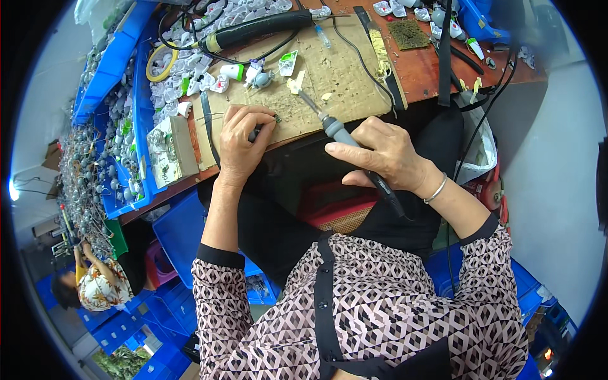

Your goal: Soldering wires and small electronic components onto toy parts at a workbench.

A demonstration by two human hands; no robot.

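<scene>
My right hand point(387, 152) is closed round the grey and black handle of a soldering iron point(342, 135). Its metal tip points up and left, over the cardboard sheet point(347, 79), near a small pale yellow piece point(296, 83). At the cardboard's near edge, my left hand point(244, 134) is closed round a small dark grey part point(254, 133), mostly hidden by the fingers. A tiny dark greenish piece point(277, 118) shows at its fingertips. Beyond that hand lie a grey rounded part point(260, 78) and a white-and-green plastic shell point(288, 63).
Many white plastic parts point(185, 69) and a yellow tape roll point(162, 63) lie at left. A black wrapped tube point(259, 30) and cables cross the back; pliers point(467, 60) and a brown pad point(408, 35) lie right. Another person point(104, 285) works far left.
</scene>
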